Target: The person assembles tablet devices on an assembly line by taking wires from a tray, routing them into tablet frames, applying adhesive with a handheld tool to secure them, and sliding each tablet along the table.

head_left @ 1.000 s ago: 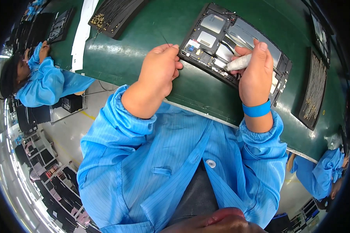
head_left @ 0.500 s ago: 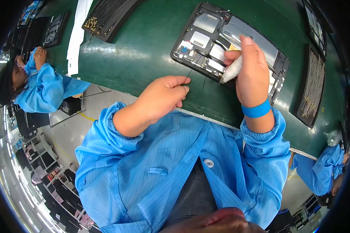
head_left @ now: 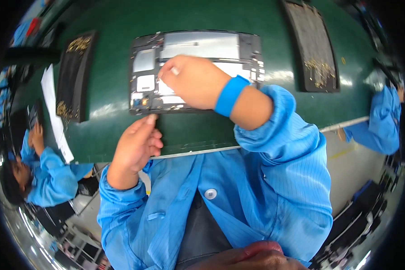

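Observation:
An opened flat electronic device (head_left: 202, 40), its dark frame filled with silver and white parts, lies on the green table. My right hand (head_left: 195, 81) is over its middle, fingers bent together; a small white spot shows among them. What they grip is hidden and blurred. At the device's near left edge, my left hand (head_left: 139, 139) has thumb and forefinger pinched together, the other fingers curled loosely. A thin black cable was in this pinch in the earlier frame; now it is too fine and blurred to see. A blue band (head_left: 231, 95) circles my right wrist.
Dark trays of thin cables with gold-coloured ends stand left (head_left: 76, 76) and right (head_left: 312, 49) of the device. A white paper strip (head_left: 56, 112) lies beyond the left tray. One person in blue (head_left: 54, 175) sits at the far left, another (head_left: 380, 126) at the right.
The view has turned, so the device now appears level and further left. My right hand has swung leftward across it, hiding the tapered white object. My left hand has come to its near edge.

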Demonstrator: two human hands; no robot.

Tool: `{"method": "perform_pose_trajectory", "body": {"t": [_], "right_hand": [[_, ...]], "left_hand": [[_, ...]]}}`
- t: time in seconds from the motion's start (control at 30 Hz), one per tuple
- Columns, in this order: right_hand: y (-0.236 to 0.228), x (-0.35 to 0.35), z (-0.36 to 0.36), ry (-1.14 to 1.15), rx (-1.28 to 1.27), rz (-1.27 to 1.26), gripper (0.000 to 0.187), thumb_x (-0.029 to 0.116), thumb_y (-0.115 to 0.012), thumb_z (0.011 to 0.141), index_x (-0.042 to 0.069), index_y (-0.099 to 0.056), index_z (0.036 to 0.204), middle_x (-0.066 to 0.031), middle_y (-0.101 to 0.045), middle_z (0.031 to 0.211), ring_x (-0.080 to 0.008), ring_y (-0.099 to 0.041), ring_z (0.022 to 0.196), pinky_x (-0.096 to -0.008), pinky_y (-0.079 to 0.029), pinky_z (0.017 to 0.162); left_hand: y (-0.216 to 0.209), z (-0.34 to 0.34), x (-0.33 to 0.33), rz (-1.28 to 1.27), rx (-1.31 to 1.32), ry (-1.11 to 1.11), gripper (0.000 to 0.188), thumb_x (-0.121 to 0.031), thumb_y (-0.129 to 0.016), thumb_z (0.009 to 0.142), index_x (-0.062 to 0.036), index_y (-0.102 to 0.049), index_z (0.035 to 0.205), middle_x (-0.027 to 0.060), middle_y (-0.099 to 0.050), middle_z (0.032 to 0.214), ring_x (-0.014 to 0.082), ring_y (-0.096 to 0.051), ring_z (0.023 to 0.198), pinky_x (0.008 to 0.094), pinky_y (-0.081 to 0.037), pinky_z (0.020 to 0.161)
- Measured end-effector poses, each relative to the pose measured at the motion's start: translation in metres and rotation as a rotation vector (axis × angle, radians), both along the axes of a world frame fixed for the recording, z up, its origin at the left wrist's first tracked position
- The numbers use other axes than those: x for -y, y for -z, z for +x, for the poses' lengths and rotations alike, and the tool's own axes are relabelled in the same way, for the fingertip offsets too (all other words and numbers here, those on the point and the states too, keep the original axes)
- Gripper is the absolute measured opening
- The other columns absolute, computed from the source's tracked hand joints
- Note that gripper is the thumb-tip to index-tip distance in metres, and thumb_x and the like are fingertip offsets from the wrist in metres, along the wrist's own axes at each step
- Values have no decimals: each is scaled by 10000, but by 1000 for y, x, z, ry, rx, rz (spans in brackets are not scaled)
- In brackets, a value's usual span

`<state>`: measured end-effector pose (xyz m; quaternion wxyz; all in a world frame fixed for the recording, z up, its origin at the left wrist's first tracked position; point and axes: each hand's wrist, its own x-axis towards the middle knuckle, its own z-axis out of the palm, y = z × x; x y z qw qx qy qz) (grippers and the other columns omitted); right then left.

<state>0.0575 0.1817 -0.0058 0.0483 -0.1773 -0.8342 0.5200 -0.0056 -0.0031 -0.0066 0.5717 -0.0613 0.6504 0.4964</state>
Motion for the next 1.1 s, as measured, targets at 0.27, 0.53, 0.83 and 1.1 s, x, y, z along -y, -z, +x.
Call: {"method": "perform_pose_trajectory", "body": {"t": [0.27,0.53,0.83,1.1], "right_hand": [[-9,-128,184,1151,143,142,398,336,-495,722,-16,-547,901,-101,-570,825,-181,-536,697,-266,-425,628],[11,-130,192,860,496,789,419,367,-502,714,39,-541,972,-195,-512,976,-320,-464,942,-357,-364,816],[1,-118,190,1073,468,693,358,326,-479,745,16,-556,905,-170,-572,784,-303,-542,772,-328,-414,719],[-42,-17,156,652,-102,-120,141,137,-551,734,10,-554,795,-60,-561,747,-94,-505,660,-208,-405,591]], "left_hand": [[17,-23,16,476,400,20,345,-244,-299,866,-11,-374,1109,157,-541,891,273,-556,771,377,-489,611],[21,-20,18,528,414,-4,382,-266,-267,870,-4,-358,1133,169,-521,950,295,-542,826,399,-478,660],[19,-19,18,532,397,3,376,-261,-282,868,6,-372,1117,168,-519,951,282,-543,825,400,-479,660],[-4,28,-4,466,-574,406,299,-120,-525,765,1,-473,1034,110,-533,903,181,-522,810,277,-435,690]]}}
